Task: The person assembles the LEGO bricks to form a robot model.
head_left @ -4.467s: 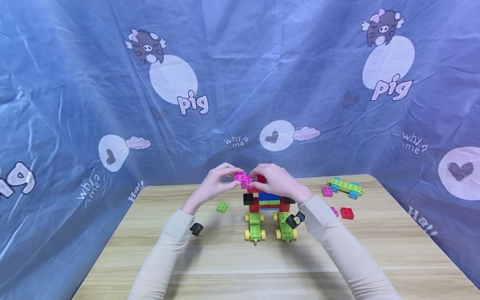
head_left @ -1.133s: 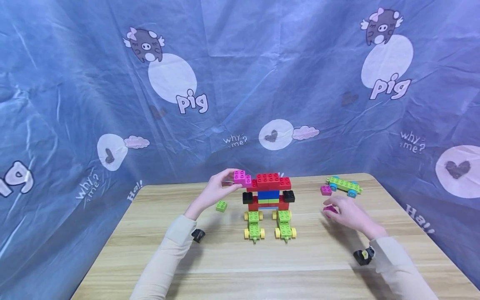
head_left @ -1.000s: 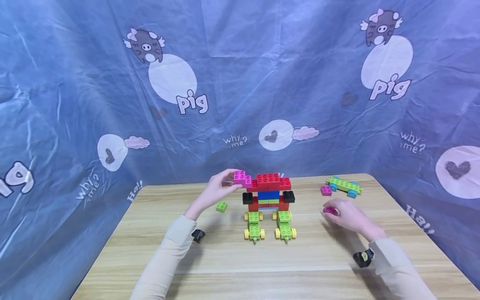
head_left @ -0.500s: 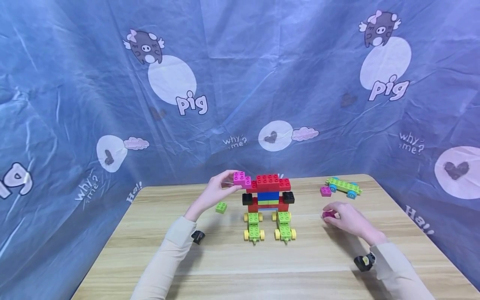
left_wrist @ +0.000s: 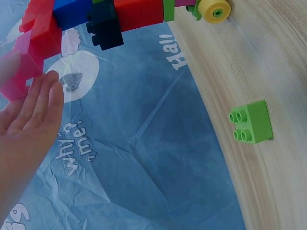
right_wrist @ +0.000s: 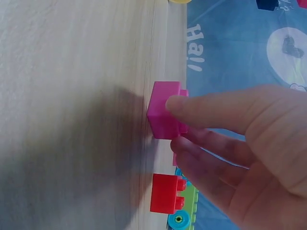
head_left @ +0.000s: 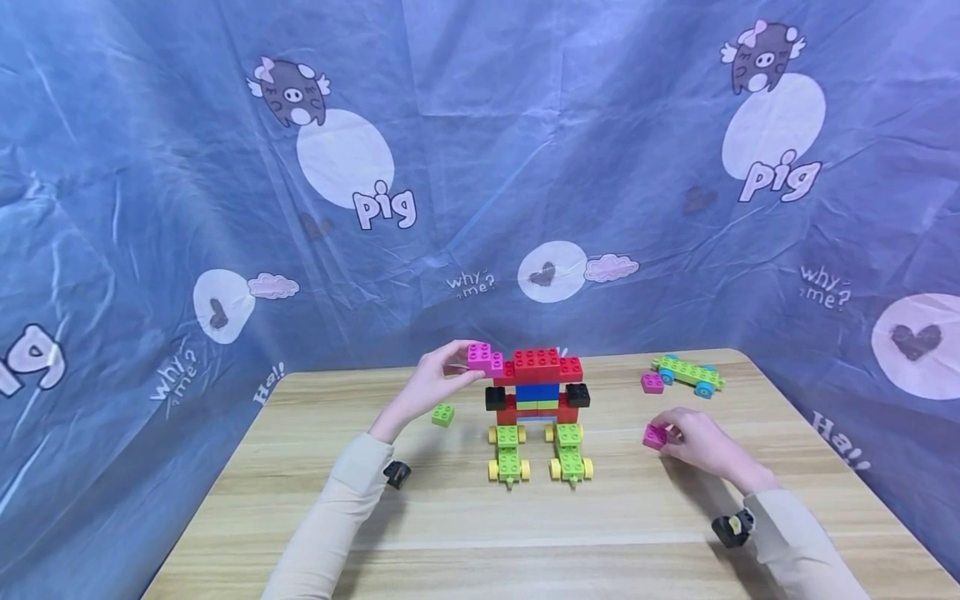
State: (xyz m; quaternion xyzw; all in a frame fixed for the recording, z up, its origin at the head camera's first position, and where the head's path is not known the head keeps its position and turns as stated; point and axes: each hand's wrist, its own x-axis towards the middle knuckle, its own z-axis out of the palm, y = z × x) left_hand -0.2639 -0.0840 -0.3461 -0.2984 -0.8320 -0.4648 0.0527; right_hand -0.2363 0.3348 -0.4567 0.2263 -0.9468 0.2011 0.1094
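Observation:
A figure of toy building bricks [head_left: 537,390] stands mid-table on two lime wheeled bases [head_left: 508,468], with red, blue and black bricks above. At its upper left, two stepped pink bricks [head_left: 480,357] join the red arm piece. My left hand [head_left: 433,382] pinches these, thumb in front and fingers behind, as the left wrist view also shows. Off to the right, my right hand [head_left: 701,442] pinches a single pink brick [right_wrist: 164,111] between thumb and fingers, studs facing away from the table. Whether that brick touches the table I cannot tell.
A lime brick [head_left: 442,415] lies left of the figure. At the back right are another pink brick [head_left: 652,382] and a lime car base with blue wheels [head_left: 688,375]. A red brick [right_wrist: 164,193] shows beyond my right hand in the right wrist view.
My right hand has left the figure for the right side, taken hold of a pink brick there and drawn it slightly nearer me. My left hand has stayed on the stepped pink bricks.

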